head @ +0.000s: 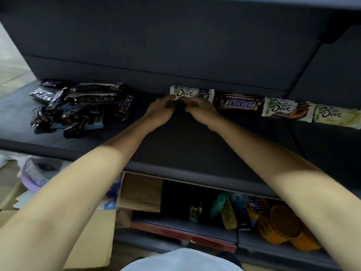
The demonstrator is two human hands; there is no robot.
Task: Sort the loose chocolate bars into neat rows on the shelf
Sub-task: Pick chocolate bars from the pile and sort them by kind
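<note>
A dark shelf (175, 137) carries a loose heap of dark-wrapped chocolate bars (78, 106) at its left. Along the back wall runs a row: a white Dove bar (190, 92), a brown Snickers bar (239, 104), a second Dove bar (287, 110) and a pale green Dove bar (337, 116). My left hand (161, 110) and my right hand (201, 110) meet in front of the leftmost Dove bar. Both pinch a small dark bar (178, 106) between them, mostly hidden by the fingers.
Under the shelf, a lower shelf holds detergent packs (254, 208), an orange tub (283, 225) and bottles. Cardboard boxes (140, 192) and a purple bag (33, 173) lie at the lower left. An upper shelf board overhangs at the top.
</note>
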